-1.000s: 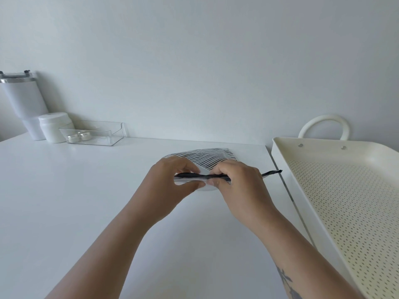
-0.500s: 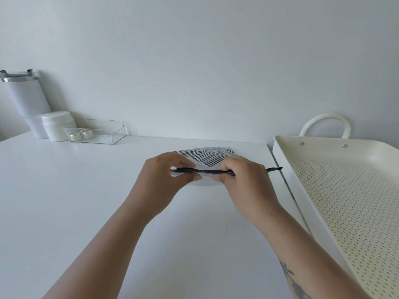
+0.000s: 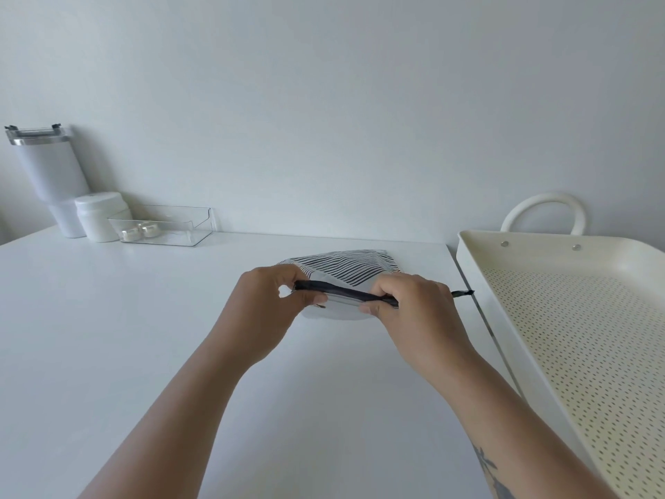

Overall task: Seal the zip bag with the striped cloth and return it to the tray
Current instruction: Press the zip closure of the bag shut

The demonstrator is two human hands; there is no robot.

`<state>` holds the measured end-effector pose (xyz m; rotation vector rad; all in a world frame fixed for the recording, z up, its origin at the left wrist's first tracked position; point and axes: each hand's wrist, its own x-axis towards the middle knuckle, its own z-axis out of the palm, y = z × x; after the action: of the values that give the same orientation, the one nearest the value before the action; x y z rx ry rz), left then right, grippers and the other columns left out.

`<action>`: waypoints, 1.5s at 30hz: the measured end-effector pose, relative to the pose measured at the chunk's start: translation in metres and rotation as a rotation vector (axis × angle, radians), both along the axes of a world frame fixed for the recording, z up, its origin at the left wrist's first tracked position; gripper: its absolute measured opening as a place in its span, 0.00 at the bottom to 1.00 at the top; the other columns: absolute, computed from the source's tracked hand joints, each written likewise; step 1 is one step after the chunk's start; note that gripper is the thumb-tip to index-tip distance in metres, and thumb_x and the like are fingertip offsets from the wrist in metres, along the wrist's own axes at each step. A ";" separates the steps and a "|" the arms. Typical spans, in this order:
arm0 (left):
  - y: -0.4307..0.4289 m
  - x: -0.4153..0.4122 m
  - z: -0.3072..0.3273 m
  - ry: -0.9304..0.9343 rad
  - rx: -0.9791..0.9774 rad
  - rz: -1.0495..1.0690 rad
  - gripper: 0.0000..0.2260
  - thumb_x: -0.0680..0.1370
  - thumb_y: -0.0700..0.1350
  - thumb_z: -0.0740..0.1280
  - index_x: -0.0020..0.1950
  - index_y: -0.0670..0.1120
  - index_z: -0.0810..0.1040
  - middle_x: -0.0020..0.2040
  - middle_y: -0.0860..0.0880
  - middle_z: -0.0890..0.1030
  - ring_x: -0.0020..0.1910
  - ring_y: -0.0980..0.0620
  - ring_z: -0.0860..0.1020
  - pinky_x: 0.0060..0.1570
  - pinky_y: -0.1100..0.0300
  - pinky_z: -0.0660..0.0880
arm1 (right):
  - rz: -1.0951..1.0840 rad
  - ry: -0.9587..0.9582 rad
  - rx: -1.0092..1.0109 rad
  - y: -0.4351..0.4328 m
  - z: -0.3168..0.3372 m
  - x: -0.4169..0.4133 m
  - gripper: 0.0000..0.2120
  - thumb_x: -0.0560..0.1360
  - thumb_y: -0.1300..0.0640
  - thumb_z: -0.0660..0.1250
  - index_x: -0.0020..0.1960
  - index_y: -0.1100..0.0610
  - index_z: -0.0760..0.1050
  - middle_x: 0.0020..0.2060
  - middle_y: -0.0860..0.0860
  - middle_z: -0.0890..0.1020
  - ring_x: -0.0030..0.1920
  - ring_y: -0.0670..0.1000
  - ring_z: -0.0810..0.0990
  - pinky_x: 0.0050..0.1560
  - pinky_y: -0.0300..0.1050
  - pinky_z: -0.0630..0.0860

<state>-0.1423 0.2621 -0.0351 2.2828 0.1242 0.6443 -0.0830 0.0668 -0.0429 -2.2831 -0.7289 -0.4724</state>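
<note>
A clear zip bag [image 3: 336, 311] with a black zipper strip lies on the white table, a black-and-white striped cloth [image 3: 345, 268] inside it. My left hand [image 3: 268, 311] pinches the zipper's left end. My right hand [image 3: 414, 311] grips the zipper towards its right end, hiding the slider. A short black pull tab [image 3: 462, 293] sticks out past my right hand. The cream perforated tray [image 3: 478, 271] with a loop handle sits just right of the bag.
At the back left stand a white tumbler [image 3: 50, 174], a white jar [image 3: 100, 216] and a clear plastic bin [image 3: 165, 226] with small round items in it. The table's right edge runs alongside the tray. A plain wall is behind.
My right hand has slid to the right along the zipper, so more of the black strip shows between my hands. My left hand keeps its grip on the left end.
</note>
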 end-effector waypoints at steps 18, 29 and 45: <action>-0.012 -0.004 0.004 -0.065 0.267 0.093 0.06 0.69 0.54 0.75 0.38 0.54 0.82 0.29 0.60 0.73 0.35 0.62 0.71 0.35 0.60 0.64 | -0.035 0.044 -0.008 0.002 0.000 0.002 0.11 0.71 0.55 0.72 0.33 0.49 0.73 0.25 0.41 0.74 0.28 0.43 0.69 0.30 0.37 0.56; -0.026 -0.002 0.000 -0.090 0.423 0.090 0.05 0.75 0.49 0.69 0.39 0.53 0.79 0.30 0.61 0.74 0.45 0.55 0.70 0.44 0.58 0.61 | -0.040 -0.013 -0.012 0.008 -0.002 -0.003 0.07 0.71 0.51 0.73 0.36 0.49 0.78 0.24 0.40 0.72 0.29 0.40 0.70 0.34 0.35 0.57; 0.005 -0.004 0.003 0.061 0.116 0.013 0.07 0.71 0.44 0.75 0.37 0.54 0.79 0.35 0.56 0.82 0.36 0.57 0.79 0.31 0.66 0.70 | -0.113 -0.018 -0.107 -0.006 -0.004 0.005 0.05 0.73 0.57 0.70 0.39 0.52 0.78 0.34 0.46 0.81 0.38 0.52 0.76 0.40 0.45 0.66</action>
<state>-0.1459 0.2667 -0.0316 2.4162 0.1335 0.6027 -0.0782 0.0606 -0.0466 -2.4322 -0.6500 -0.5188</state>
